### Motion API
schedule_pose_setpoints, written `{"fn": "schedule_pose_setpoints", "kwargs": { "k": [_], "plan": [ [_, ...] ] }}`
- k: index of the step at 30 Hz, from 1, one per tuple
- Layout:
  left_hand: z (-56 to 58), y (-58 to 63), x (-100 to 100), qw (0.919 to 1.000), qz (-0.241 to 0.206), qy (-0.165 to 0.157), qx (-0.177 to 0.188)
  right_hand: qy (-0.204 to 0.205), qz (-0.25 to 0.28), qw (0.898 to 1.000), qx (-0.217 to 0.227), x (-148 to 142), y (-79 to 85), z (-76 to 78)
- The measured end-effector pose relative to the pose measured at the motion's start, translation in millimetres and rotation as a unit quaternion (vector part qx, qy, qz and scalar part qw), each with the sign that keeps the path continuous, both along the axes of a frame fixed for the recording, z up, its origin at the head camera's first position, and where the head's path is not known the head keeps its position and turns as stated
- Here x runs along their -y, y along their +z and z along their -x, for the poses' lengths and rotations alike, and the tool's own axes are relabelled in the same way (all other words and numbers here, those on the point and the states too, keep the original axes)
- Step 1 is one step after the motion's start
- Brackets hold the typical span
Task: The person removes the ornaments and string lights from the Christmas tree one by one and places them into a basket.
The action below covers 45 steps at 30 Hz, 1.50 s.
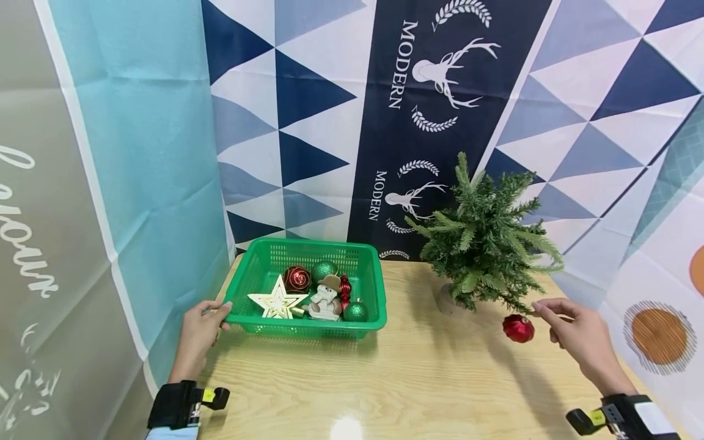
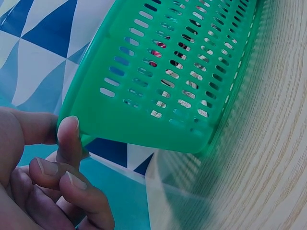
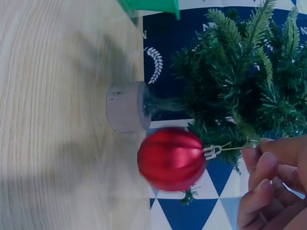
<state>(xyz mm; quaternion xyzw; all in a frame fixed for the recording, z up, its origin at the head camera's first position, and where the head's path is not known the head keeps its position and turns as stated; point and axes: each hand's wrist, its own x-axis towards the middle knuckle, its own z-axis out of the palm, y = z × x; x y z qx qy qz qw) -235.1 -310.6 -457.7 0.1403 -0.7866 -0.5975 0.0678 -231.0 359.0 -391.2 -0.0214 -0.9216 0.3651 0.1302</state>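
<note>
My left hand (image 1: 199,333) pinches the near left corner of a green plastic basket (image 1: 308,330); in the left wrist view thumb and fingers meet at its rim (image 2: 72,129). Inside lie a gold star (image 1: 278,300), a snowman ornament (image 1: 326,299), a dark red ball (image 1: 297,279), green glitter balls (image 1: 355,311) and a red beaded ornament (image 1: 344,290). My right hand (image 1: 577,333) pinches the thin gold loop of a shiny red bauble (image 3: 171,159). The bauble hangs from it by the lower right branches of a small artificial Christmas tree (image 1: 486,244).
The tree's round pale base (image 3: 127,106) stands on the light wooden table (image 1: 330,379), toward its back right. Patterned cloth (image 1: 308,110) hangs behind the table and on both sides. Cameras are strapped to both wrists.
</note>
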Motion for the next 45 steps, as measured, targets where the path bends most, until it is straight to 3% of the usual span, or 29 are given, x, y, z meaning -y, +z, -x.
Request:
{"fn": "schedule_pose_setpoints", "kwargs": {
  "k": [8, 16, 25, 45],
  "plan": [
    [0.9, 2.8, 0.0, 1.0, 0.0, 0.005, 0.001, 0.028, 0.02, 0.999, -0.007, 8.4, 10.6, -6.4],
    [-0.3, 2.5, 0.5, 1.0, -0.001, 0.006, 0.006, 0.064, -0.054, 0.996, -0.027, 16.1, 20.5, -18.3],
    [-0.9, 4.4, 0.6, 0.9999, 0.002, 0.007, 0.009, 0.098, -0.174, 0.972, -0.124, 30.5, 32.6, -24.7],
    [-0.9, 3.5, -0.5, 0.9999, 0.006, 0.007, 0.007, 0.122, -0.194, 0.951, -0.208, 58.9, 64.5, -31.1]
  ]
}}
